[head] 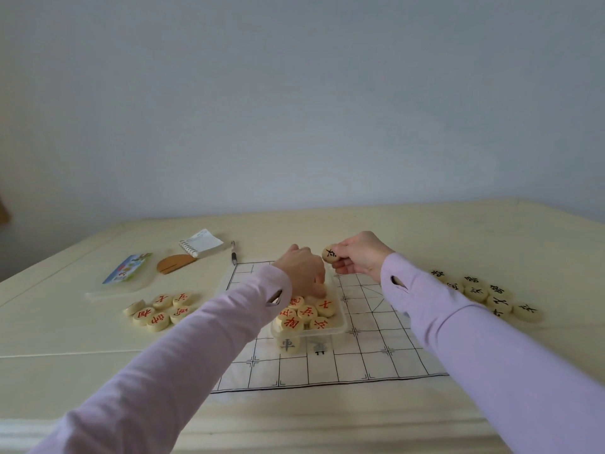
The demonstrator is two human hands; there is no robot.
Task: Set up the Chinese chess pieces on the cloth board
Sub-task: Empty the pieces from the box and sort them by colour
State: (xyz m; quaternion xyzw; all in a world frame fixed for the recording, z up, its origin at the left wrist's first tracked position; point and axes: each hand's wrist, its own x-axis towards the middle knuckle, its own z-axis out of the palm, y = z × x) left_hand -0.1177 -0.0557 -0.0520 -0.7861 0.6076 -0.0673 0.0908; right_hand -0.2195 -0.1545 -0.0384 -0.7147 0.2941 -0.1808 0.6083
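A white cloth board (370, 342) with a black grid lies on the table. On it stands a clear plastic box (340, 326) holding several round wooden pieces with red characters (307, 312). My left hand (302, 273) reaches down into the box, its fingertips among the pieces; whether it holds one is hidden. My right hand (360, 255) is raised above the box's far edge and pinches a black-marked piece (330, 253). Several red pieces (157, 311) lie left of the board, and several black pieces (484, 294) lie to its right.
At the back left lie the box's clear lid (98, 291) with a colourful booklet (126, 268) on it, a brown wooden item (175, 263), a spiral notepad (203, 242) and a pen (233, 252). A pale wall rises behind the table.
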